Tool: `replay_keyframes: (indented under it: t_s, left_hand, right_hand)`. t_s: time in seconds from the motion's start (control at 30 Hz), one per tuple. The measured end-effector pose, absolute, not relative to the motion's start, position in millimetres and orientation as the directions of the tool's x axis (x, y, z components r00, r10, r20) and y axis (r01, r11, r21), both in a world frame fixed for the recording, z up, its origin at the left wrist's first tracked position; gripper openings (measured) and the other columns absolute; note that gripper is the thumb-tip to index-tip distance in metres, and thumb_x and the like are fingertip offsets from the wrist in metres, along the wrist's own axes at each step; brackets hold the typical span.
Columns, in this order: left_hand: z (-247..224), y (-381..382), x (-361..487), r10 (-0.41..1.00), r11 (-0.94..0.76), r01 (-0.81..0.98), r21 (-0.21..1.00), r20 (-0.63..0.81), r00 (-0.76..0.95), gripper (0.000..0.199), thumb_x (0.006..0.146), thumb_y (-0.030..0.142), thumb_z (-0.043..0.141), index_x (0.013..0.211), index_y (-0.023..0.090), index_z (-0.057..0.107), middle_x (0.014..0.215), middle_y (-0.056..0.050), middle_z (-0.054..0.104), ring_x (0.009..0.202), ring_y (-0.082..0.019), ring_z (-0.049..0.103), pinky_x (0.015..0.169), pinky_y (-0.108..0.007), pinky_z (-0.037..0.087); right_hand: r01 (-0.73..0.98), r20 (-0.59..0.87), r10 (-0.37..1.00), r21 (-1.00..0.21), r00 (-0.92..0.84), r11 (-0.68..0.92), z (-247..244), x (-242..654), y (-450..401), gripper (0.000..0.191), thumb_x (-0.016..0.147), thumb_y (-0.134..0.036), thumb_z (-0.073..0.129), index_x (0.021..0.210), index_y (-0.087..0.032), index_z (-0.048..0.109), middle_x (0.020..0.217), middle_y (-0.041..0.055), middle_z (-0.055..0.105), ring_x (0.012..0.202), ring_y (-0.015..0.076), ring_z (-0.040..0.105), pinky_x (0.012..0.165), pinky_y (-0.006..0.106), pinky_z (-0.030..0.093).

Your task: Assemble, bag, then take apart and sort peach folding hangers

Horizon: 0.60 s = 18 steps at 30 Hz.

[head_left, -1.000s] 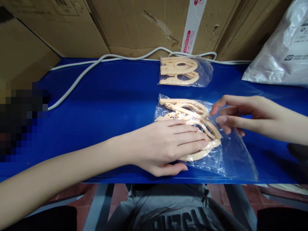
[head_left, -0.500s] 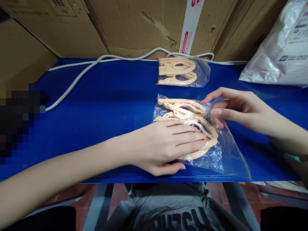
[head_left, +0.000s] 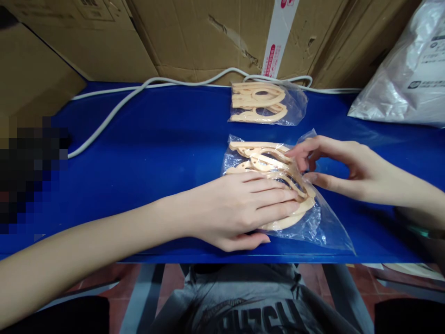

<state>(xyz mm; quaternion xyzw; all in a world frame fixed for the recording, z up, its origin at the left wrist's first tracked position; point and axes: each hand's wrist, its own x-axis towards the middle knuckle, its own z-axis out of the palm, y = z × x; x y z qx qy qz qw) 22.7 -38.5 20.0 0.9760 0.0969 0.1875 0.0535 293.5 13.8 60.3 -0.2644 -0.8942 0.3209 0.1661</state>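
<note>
Under my left hand point(head_left: 239, 204) lies a clear plastic bag point(head_left: 321, 227) of beige folding hangers point(head_left: 267, 162). This hand rests flat on the bag, its fingers stretched over the hangers and hiding part of them. My right hand point(head_left: 330, 162) is at the upper right side of the same bag. Its fingers curl over the hanger ends, with the thumb close below them, and the film is bunched between. Farther back on the table is a second clear bag of beige hangers point(head_left: 259, 103), touched by neither hand.
The blue table point(head_left: 156, 153) ends at a front edge close to my body. Cardboard boxes point(head_left: 194, 41) stand along its back, with a white cable point(head_left: 114, 109) before them. A whitish plastic parcel point(head_left: 403, 79) sits at the back right. The far left is pixelated.
My right hand has shifted slightly left onto the hanger ends, and the bag's loose right side has drawn in, with film now sticking up above the fingers. My left hand stays flat.
</note>
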Motion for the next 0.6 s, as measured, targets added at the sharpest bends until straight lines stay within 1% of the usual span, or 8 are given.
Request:
replay_keyframes:
  t_s: [0.1,0.2,0.27,0.33,0.4,0.5,0.6]
  left_hand:
    - [20,-38,23,0.206,-0.977,0.169,0.134,0.352,0.913,0.052,0.103,0.032,0.050,0.143,0.001,0.055,0.152,-0.017,0.058,0.143,-0.028,0.052,0.120,-0.040,0.041]
    - [19,-38,23,0.212,-0.976,0.177,0.129,0.344,0.915,0.050,0.103,0.032,0.049,0.143,0.003,0.056,0.152,-0.015,0.058,0.142,-0.028,0.054,0.120,-0.039,0.041]
    - [20,-38,23,0.225,-0.972,0.186,0.144,0.332,0.916,0.051,0.103,0.032,0.050,0.145,0.004,0.055,0.154,-0.015,0.056,0.144,-0.029,0.052,0.121,-0.041,0.040]
    - [20,-38,22,0.237,-0.968,0.194,0.162,0.320,0.917,0.053,0.103,0.032,0.051,0.147,0.003,0.053,0.157,-0.015,0.053,0.147,-0.031,0.048,0.124,-0.043,0.037]
    - [20,-38,22,0.235,-0.968,0.192,0.160,0.319,0.918,0.053,0.102,0.031,0.052,0.147,0.004,0.053,0.157,-0.014,0.052,0.149,-0.031,0.045,0.126,-0.044,0.034]
    - [21,-38,21,0.210,-0.977,0.183,0.111,0.343,0.916,0.051,0.101,0.029,0.052,0.146,0.007,0.054,0.159,-0.013,0.051,0.153,-0.031,0.039,0.128,-0.044,0.031]
    - [20,-38,20,0.195,-0.981,0.190,0.051,0.362,0.912,0.053,0.099,0.029,0.053,0.148,0.008,0.051,0.164,-0.011,0.043,0.157,-0.031,0.032,0.130,-0.045,0.027]
  right_hand:
    - [0.392,0.157,0.570,-0.580,-0.807,0.714,60,291,15,0.024,0.095,-0.036,0.066,0.117,-0.027,0.070,0.106,0.0032,0.070,0.096,0.0214,0.065,0.085,0.035,0.051]
    - [0.409,0.196,0.531,-0.443,-0.824,0.798,57,289,16,0.028,0.096,-0.043,0.064,0.115,-0.025,0.074,0.110,0.0072,0.068,0.104,0.0270,0.062,0.092,0.043,0.049]
    - [0.415,0.214,0.511,-0.371,-0.832,0.831,55,289,15,0.031,0.097,-0.045,0.063,0.117,-0.024,0.074,0.114,0.0097,0.065,0.107,0.0285,0.060,0.093,0.045,0.048]
    - [0.422,0.204,0.508,-0.348,-0.837,0.837,54,289,14,0.034,0.098,-0.045,0.062,0.120,-0.022,0.073,0.118,0.0116,0.063,0.109,0.0295,0.059,0.094,0.046,0.048]
    - [0.427,0.185,0.510,-0.356,-0.840,0.831,54,289,14,0.037,0.098,-0.046,0.060,0.123,-0.021,0.072,0.122,0.0128,0.063,0.111,0.0305,0.059,0.096,0.047,0.048]
    - [0.429,0.187,0.516,-0.362,-0.836,0.828,53,289,15,0.040,0.099,-0.049,0.058,0.125,-0.021,0.071,0.121,0.0129,0.064,0.112,0.0310,0.059,0.096,0.046,0.049]
    - [0.417,0.204,0.498,-0.338,-0.843,0.844,50,288,15,0.043,0.100,-0.051,0.054,0.127,-0.022,0.069,0.122,0.0125,0.063,0.111,0.0313,0.059,0.096,0.046,0.048]
